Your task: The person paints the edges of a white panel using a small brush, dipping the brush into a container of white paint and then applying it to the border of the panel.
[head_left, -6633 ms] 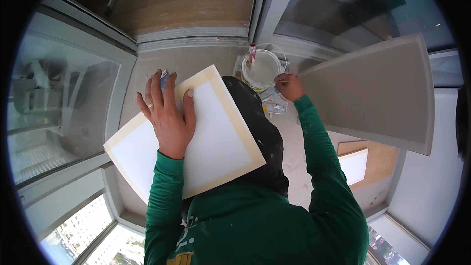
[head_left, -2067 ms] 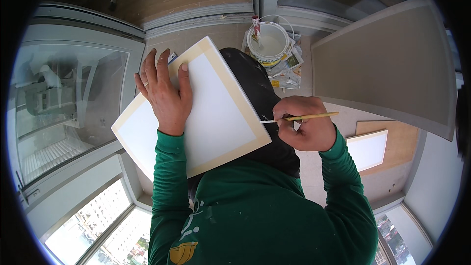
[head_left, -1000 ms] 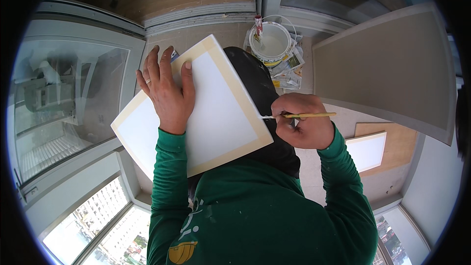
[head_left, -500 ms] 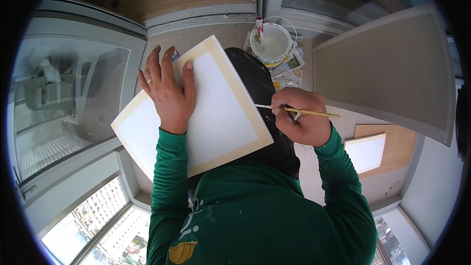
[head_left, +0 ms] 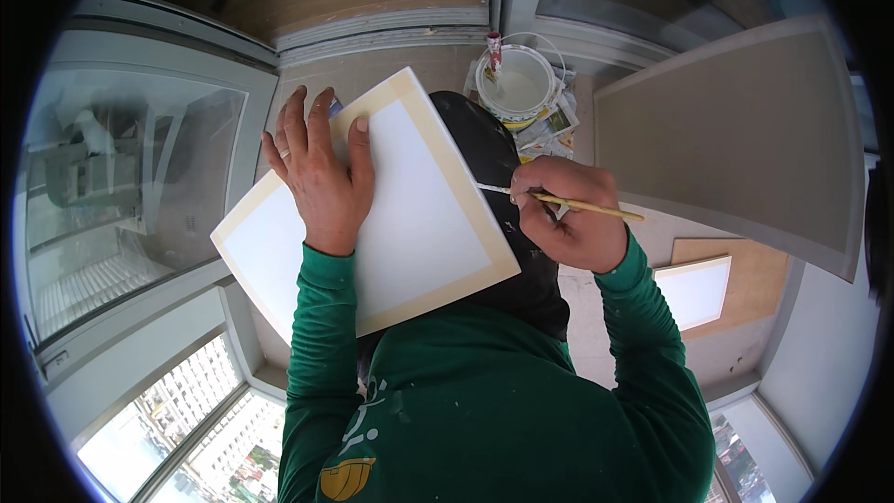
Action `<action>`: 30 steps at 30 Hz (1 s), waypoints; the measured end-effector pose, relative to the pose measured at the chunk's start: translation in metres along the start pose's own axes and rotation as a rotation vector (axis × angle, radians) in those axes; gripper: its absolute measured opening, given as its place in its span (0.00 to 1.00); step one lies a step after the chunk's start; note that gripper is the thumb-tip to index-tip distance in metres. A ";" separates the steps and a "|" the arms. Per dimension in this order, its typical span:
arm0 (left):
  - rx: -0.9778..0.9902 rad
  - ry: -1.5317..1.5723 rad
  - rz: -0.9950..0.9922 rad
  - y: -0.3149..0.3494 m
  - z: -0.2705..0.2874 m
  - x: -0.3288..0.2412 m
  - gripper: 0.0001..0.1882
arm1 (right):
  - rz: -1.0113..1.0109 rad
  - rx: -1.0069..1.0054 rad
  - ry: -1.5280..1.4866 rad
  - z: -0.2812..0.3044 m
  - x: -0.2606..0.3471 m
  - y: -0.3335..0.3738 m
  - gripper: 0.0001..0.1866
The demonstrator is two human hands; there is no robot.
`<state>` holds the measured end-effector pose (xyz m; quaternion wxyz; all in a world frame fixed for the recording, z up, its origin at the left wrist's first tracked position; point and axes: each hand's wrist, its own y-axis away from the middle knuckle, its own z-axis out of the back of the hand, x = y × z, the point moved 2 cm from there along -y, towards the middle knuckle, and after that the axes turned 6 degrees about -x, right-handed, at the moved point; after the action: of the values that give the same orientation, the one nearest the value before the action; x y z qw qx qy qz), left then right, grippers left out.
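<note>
A white square panel (head_left: 419, 214) with a cream border lies tilted across my lap, over dark trousers (head_left: 475, 135). My left hand (head_left: 326, 182) rests on its far left part, fingers spread past the edge and thumb on the face. My right hand (head_left: 573, 210) is closed in a pinch around a thin paintbrush (head_left: 596, 209) with a yellowish wooden handle. The brush's whitened tip meets the panel's right side edge. The fingers hide the middle of the brush.
A paint bucket (head_left: 540, 114) with a red-handled brush (head_left: 494, 54) stands ahead on newspaper (head_left: 549, 138). A large grey-beige panel (head_left: 726, 130) is at the right. Below it, another white panel (head_left: 694, 291) lies on a brown board (head_left: 759, 284). A glass door (head_left: 140, 168) stands left.
My right hand has shifted slightly away from me, and the brush tip has slid a little farther up the panel's right edge. My left hand and the panel have barely moved.
</note>
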<state>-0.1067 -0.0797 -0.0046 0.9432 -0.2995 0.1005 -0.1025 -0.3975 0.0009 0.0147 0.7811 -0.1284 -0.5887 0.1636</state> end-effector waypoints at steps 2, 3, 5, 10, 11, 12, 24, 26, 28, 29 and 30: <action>0.003 0.000 0.003 0.000 0.000 0.000 0.26 | -0.030 0.060 0.000 0.002 0.000 0.003 0.11; 0.005 -0.002 0.005 0.000 0.000 0.000 0.26 | -0.040 0.102 0.013 0.004 0.001 0.006 0.11; -0.001 -0.006 0.006 0.000 0.001 -0.001 0.25 | -0.050 0.143 0.033 0.007 0.001 0.009 0.11; -0.022 0.001 -0.001 -0.001 0.002 -0.003 0.24 | -0.001 -0.012 0.007 0.003 0.002 0.006 0.11; -0.020 -0.001 -0.002 -0.001 0.002 -0.003 0.24 | 0.007 -0.020 0.009 0.002 0.002 0.004 0.11; -0.018 -0.004 -0.002 -0.001 0.002 -0.003 0.24 | 0.015 -0.027 0.010 0.000 0.002 0.002 0.10; -0.001 -0.004 0.001 0.000 -0.002 0.001 0.25 | -0.097 0.181 0.048 0.007 0.006 0.015 0.09; -0.003 0.001 -0.001 0.000 -0.002 0.001 0.25 | -0.088 0.140 0.031 0.007 0.006 0.014 0.09; -0.010 0.003 -0.004 0.000 -0.001 0.000 0.25 | -0.055 0.055 -0.011 0.005 0.007 0.010 0.09; -0.014 0.005 -0.002 -0.001 0.000 0.000 0.25 | -0.039 0.035 0.002 0.003 0.007 0.008 0.09; -0.019 0.006 0.000 0.000 -0.001 -0.001 0.25 | -0.022 0.015 0.014 0.002 0.006 0.007 0.09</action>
<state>-0.1075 -0.0802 -0.0047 0.9400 -0.3081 0.1044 -0.1023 -0.3985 0.0100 0.0177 0.7879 -0.1171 -0.5834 0.1587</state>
